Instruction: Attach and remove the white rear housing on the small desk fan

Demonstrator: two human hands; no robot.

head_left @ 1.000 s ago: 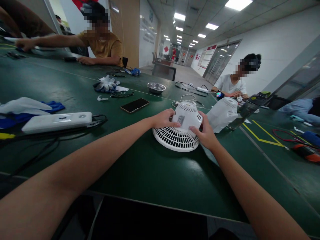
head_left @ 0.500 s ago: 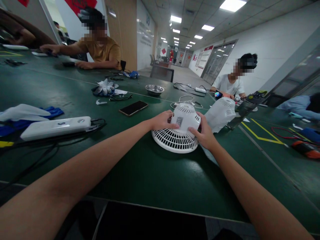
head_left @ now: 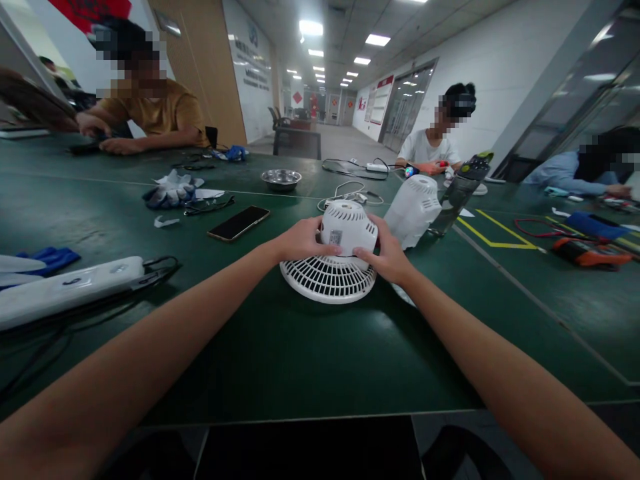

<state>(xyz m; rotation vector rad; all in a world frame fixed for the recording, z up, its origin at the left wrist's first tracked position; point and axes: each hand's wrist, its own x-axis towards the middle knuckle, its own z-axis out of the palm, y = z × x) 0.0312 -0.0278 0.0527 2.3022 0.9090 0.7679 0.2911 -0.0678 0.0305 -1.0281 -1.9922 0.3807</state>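
Note:
A small white fan [head_left: 337, 267] lies grille-down on the green table [head_left: 300, 347], its round motor housing facing up. My left hand [head_left: 299, 241] grips the housing's left side with curled fingers. On the right side, my right hand [head_left: 386, 257] wraps the housing, thumb on its front. A second white fan housing [head_left: 414, 210] stands just behind and to the right.
A black phone [head_left: 239, 223], gloves [head_left: 173, 190] and a steel bowl [head_left: 281, 177] lie further back. A white power strip [head_left: 70, 288] with cables sits at left. Red-and-orange tools [head_left: 585, 253] lie at right. Three other people sit around the table.
The view has swung, shifting everything left and lower in frame. Both hands stay on the fan housing, and my right thumb has slid slightly across its front.

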